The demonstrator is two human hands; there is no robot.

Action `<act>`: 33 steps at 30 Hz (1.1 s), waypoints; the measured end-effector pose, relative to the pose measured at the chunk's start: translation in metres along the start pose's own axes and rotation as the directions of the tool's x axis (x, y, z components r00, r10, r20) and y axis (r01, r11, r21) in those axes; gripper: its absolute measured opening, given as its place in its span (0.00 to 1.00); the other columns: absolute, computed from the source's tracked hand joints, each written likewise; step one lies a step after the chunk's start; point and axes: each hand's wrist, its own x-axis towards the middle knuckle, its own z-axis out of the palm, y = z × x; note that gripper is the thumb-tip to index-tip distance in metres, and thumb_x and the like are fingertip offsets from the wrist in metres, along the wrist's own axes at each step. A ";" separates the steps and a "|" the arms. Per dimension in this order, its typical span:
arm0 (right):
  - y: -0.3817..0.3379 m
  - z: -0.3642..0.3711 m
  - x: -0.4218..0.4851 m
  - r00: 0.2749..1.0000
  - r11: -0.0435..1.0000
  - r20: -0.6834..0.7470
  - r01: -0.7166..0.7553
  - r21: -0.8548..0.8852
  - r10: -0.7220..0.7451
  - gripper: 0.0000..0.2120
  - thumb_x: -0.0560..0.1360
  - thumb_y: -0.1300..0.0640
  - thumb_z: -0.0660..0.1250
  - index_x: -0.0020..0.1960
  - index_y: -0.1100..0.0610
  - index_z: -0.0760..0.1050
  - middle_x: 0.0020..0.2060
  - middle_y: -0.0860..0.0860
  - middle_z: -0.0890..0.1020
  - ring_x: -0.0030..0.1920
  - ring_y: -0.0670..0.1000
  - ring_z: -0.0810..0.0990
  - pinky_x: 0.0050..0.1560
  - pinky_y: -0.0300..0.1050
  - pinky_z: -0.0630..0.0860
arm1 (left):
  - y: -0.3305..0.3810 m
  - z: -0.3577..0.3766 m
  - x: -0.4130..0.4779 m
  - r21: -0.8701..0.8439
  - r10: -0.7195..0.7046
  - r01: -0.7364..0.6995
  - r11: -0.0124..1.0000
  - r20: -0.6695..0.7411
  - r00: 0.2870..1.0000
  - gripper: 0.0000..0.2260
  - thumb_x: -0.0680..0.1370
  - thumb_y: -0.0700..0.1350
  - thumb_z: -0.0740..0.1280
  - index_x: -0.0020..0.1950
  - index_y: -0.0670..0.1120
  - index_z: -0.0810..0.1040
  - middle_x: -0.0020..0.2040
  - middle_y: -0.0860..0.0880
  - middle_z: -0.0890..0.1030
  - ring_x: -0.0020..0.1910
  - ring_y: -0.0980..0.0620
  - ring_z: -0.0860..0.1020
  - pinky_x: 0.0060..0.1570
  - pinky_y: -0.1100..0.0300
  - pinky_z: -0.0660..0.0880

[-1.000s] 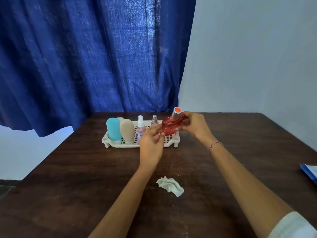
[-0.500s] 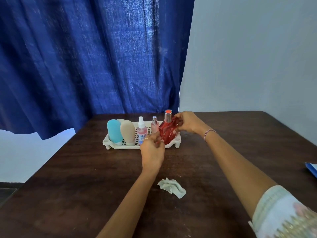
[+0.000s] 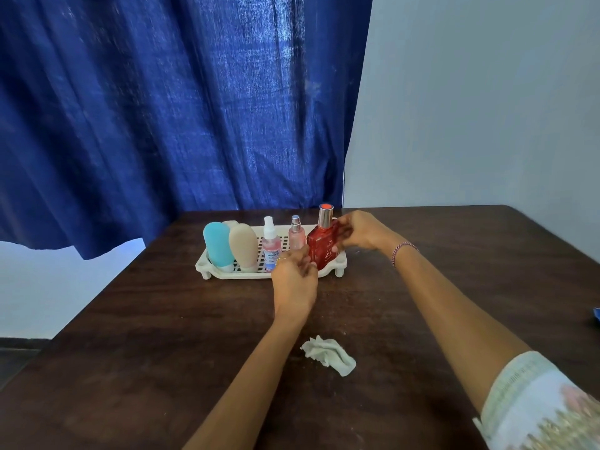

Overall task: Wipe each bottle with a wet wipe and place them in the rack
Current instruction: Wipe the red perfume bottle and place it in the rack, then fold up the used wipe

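1. Red bottle (image 3: 321,246), with a silver collar and an orange cap, stands upright at the right end of the white rack (image 3: 207,271); its base looks to be down on the slatted floor, but the left hand hides part of it, so I cannot say whether it bears its own weight
2. The right hand (image 3: 360,230) is clamped on it, fingers curled round the bottle's upper right side from behind
3. The left hand (image 3: 293,280) has its fingers bent in at the bottle's lower left corner, touching it or very nearly; whether it grips the bottle or only steadies it I cannot tell
4. Already standing in the rack, left to right: a teal bottle (image 3: 217,243), a beige bottle (image 3: 243,245) just beside it, a pale bottle (image 3: 230,224) mostly hidden behind that pair, a pink spray bottle (image 3: 271,245) with a white top, and a small pink bottle (image 3: 297,235) next to the red one
5. The wet wipe (image 3: 328,354) lies crumpled on the dark wooden table (image 3: 162,319), near the person and well apart from the rack, with neither hand on it; from that I judge the wiping of the red bottle to be finished
6. No other bottle shows on the table outside the rack, so this looks like the last one. What is left, as I read it: seat the red bottle squarely, let go with both hands, and draw them away without knocking the small pink bottle
7. A blue object (image 3: 596,316) sits at the table's right edge, mostly out of view; I cannot tell what it is
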 end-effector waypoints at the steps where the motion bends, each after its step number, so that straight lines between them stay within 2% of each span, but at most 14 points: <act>1: 0.000 0.000 -0.001 1.000 1.000 -0.007 0.000 -0.016 0.000 0.26 0.65 0.63 0.76 0.61 0.61 0.75 0.50 0.51 0.82 0.48 0.47 0.79 0.61 0.43 0.72 | 0.000 0.000 0.000 0.008 0.004 -0.004 1.000 0.001 1.000 0.18 0.78 0.37 0.64 0.69 0.42 0.71 0.65 0.47 0.75 0.59 0.59 0.72 0.54 0.74 0.63; 6: -0.003 0.001 -0.006 0.999 0.998 -0.037 -0.006 -0.068 0.003 0.22 0.68 0.62 0.74 0.61 0.61 0.75 0.49 0.52 0.81 0.49 0.48 0.78 0.55 0.39 0.72 | 0.000 0.000 0.001 0.032 0.016 -0.016 0.999 0.009 1.000 0.18 0.79 0.38 0.63 0.69 0.42 0.71 0.65 0.47 0.74 0.61 0.56 0.72 0.56 0.70 0.65; 10: -0.007 -0.002 -0.013 0.998 0.997 -0.068 -0.008 -0.070 0.003 0.24 0.69 0.63 0.73 0.64 0.61 0.72 0.52 0.53 0.81 0.51 0.49 0.78 0.58 0.41 0.72 | -0.004 -0.002 0.003 0.055 0.004 -0.003 0.998 -0.009 1.000 0.15 0.80 0.37 0.60 0.67 0.43 0.73 0.66 0.46 0.74 0.64 0.53 0.72 0.63 0.63 0.66; 13: -0.011 -0.002 -0.019 0.995 0.997 -0.099 -0.023 -0.075 0.016 0.25 0.70 0.63 0.72 0.66 0.61 0.71 0.52 0.53 0.81 0.52 0.49 0.79 0.59 0.41 0.72 | -0.003 -0.005 0.002 0.052 -0.009 0.010 0.999 -0.014 1.000 0.15 0.80 0.37 0.60 0.67 0.43 0.73 0.66 0.46 0.75 0.64 0.52 0.72 0.64 0.60 0.68; 17: -0.013 -0.002 -0.034 0.981 0.997 -0.186 -0.070 -0.037 0.062 0.23 0.71 0.64 0.72 0.65 0.62 0.72 0.51 0.54 0.81 0.50 0.49 0.79 0.56 0.39 0.73 | -0.002 -0.008 -0.002 0.047 -0.014 0.015 0.999 -0.008 1.000 0.15 0.80 0.38 0.61 0.67 0.43 0.74 0.65 0.46 0.75 0.63 0.53 0.73 0.62 0.61 0.69; 20: -0.017 0.003 -0.050 0.957 0.994 -0.267 -0.108 0.031 0.112 0.19 0.70 0.65 0.72 0.60 0.64 0.76 0.50 0.56 0.82 0.53 0.52 0.80 0.59 0.41 0.73 | 0.001 -0.010 -0.010 0.063 -0.004 0.004 0.998 0.005 1.000 0.15 0.80 0.38 0.62 0.66 0.42 0.74 0.65 0.45 0.76 0.64 0.51 0.73 0.62 0.61 0.69; 24: -0.027 0.013 -0.069 0.940 0.980 -0.292 -0.140 0.141 0.176 0.16 0.69 0.64 0.73 0.56 0.64 0.78 0.51 0.57 0.82 0.53 0.52 0.80 0.60 0.43 0.73 | 0.006 -0.013 -0.021 0.120 0.045 -0.049 0.991 0.037 0.998 0.14 0.80 0.39 0.62 0.65 0.42 0.75 0.63 0.45 0.78 0.63 0.50 0.74 0.62 0.61 0.69; 27: -0.039 0.018 -0.086 0.940 0.974 -0.300 -0.105 0.199 0.162 0.13 0.69 0.64 0.73 0.53 0.63 0.80 0.48 0.57 0.83 0.51 0.52 0.81 0.59 0.42 0.74 | 0.012 -0.016 -0.031 0.131 0.071 -0.076 0.989 0.043 0.997 0.14 0.80 0.40 0.63 0.65 0.41 0.75 0.63 0.45 0.78 0.62 0.50 0.75 0.60 0.64 0.68; 29: -0.048 0.023 -0.098 0.946 0.970 -0.288 -0.082 0.230 0.148 0.11 0.69 0.65 0.73 0.52 0.63 0.81 0.47 0.57 0.84 0.51 0.52 0.81 0.61 0.45 0.74 | 0.015 -0.019 -0.038 0.138 0.092 -0.098 0.986 0.049 0.995 0.14 0.79 0.39 0.63 0.65 0.41 0.75 0.62 0.44 0.79 0.61 0.50 0.76 0.57 0.67 0.66; 33: -0.061 0.032 -0.121 0.953 0.972 -0.285 -0.035 0.232 0.102 0.10 0.69 0.63 0.73 0.50 0.60 0.82 0.47 0.55 0.84 0.51 0.51 0.81 0.61 0.49 0.74 | 0.019 -0.028 -0.050 0.155 0.126 -0.137 0.978 0.078 0.989 0.14 0.79 0.38 0.63 0.65 0.41 0.76 0.61 0.44 0.79 0.61 0.50 0.76 0.61 0.63 0.68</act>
